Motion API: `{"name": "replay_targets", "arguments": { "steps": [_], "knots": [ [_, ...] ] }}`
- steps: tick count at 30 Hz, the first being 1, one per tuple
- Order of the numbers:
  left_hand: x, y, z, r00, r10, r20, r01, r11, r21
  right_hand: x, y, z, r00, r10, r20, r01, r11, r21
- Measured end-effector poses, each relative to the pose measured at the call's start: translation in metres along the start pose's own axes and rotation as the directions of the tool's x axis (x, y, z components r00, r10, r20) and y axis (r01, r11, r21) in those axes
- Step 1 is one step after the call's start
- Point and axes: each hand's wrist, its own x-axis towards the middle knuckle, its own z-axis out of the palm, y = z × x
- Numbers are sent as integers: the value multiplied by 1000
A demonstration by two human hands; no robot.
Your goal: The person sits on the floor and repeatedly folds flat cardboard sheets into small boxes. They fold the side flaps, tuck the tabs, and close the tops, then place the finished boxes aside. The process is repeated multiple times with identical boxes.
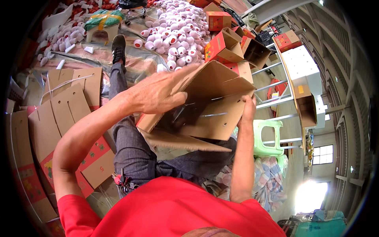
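Note:
A brown cardboard box [221, 100] with its open side toward me is tilted over my legs. Its inside shows slots and small holes, and one flap [185, 141] juts out at the lower edge. My left hand [160, 93] lies along the box's left wall, fingers stretched out toward the upper corner and thumb apart over the opening. On the other side, my right hand [248, 110] is closed round the right edge, thumb on the wall's upper part and the other fingers mostly hidden behind it.
Flattened cartons [65, 114] with straps lie at left. Beyond my foot spreads a heap of net-wrapped fruit [177, 33]. Red printed cartons [223, 47] stand behind the box. At right are a pale green stool [268, 138], a metal frame [290, 89] and white foam boxes [302, 69].

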Motion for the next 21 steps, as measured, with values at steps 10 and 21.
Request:
{"name": "replay_targets", "arguments": {
  "steps": [10, 21],
  "knots": [
    [51, -41, 28, 712, 700, -56, -691, 713, 120, -31, -31, 55, 613, -729, 306, 789, 587, -182],
    [69, -43, 46, 669, 741, 60, -715, 619, 326, -45, -44, 102, 498, -547, 673, 799, 591, -112]
  ]
}}
